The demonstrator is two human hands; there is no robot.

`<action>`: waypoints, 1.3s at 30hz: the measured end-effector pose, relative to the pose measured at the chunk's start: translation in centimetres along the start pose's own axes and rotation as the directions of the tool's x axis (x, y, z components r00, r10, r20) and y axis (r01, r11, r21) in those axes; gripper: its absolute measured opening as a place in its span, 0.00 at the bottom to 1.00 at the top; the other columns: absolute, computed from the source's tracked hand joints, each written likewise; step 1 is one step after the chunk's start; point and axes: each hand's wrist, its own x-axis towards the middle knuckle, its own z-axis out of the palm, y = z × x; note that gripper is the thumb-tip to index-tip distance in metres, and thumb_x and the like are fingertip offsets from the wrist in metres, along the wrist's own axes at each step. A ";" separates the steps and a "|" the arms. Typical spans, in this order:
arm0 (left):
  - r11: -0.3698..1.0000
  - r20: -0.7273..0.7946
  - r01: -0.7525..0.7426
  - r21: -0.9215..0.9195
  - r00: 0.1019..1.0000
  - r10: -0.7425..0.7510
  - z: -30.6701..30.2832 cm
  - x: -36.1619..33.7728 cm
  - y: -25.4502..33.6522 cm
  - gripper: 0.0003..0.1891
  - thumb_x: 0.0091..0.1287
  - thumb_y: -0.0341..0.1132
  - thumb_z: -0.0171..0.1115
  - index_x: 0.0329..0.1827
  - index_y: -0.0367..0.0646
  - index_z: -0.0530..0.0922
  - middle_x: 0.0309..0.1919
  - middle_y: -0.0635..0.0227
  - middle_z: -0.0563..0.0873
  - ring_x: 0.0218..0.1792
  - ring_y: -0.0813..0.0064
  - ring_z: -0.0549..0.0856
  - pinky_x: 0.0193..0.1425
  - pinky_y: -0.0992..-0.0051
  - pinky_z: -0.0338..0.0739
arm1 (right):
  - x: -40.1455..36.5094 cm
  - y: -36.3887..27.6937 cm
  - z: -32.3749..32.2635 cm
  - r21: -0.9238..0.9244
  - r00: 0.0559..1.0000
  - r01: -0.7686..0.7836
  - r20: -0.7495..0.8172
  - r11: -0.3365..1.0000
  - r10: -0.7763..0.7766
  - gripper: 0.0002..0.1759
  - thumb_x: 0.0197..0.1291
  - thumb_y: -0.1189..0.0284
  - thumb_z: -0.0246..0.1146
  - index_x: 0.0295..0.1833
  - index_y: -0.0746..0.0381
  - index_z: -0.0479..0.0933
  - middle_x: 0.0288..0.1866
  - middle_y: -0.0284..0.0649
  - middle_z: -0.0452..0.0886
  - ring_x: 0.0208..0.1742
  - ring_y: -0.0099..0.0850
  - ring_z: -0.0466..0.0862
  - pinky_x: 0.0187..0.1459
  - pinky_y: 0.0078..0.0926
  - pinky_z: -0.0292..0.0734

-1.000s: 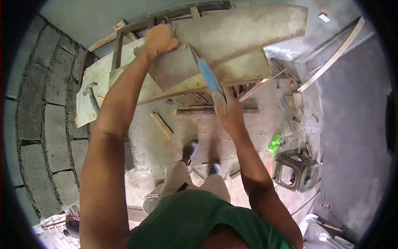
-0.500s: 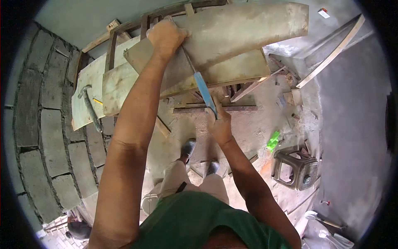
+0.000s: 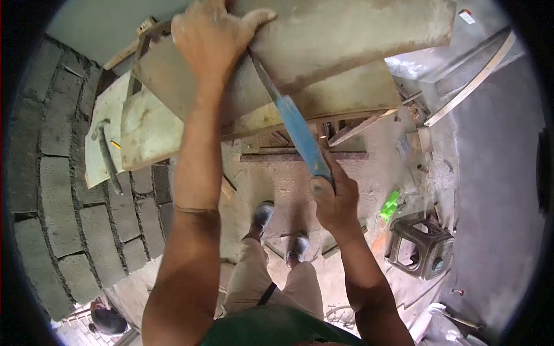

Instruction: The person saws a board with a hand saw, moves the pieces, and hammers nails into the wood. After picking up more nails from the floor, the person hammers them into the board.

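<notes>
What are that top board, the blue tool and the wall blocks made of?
Top board: probably plywood, bare and stained; it looks flat, thin and tan.
Blue tool: its narrow grey end looks like metal; the blue could be painted metal or plastic.
Wall blocks: likely concrete, unfinished, judging by rough grey faces.

Soft light leaves faint shadows on the floor (image 3: 285, 181); fisheye distortion bows the block wall (image 3: 60, 179) at left, and glare seemingly blurs the near-left corner.
</notes>
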 end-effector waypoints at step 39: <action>0.996 0.433 -0.080 0.029 0.899 0.060 -6.9 1.0 3.5 0.35 0.44 0.56 0.78 0.54 0.48 0.80 0.38 0.52 0.88 0.42 0.51 0.88 0.47 0.57 0.80 | -1.1 -9.8 -0.1 -0.112 0.988 -0.149 -0.043 0.982 0.145 0.28 0.62 0.69 0.66 0.67 0.63 0.70 0.44 0.62 0.82 0.44 0.54 0.85 0.43 0.40 0.81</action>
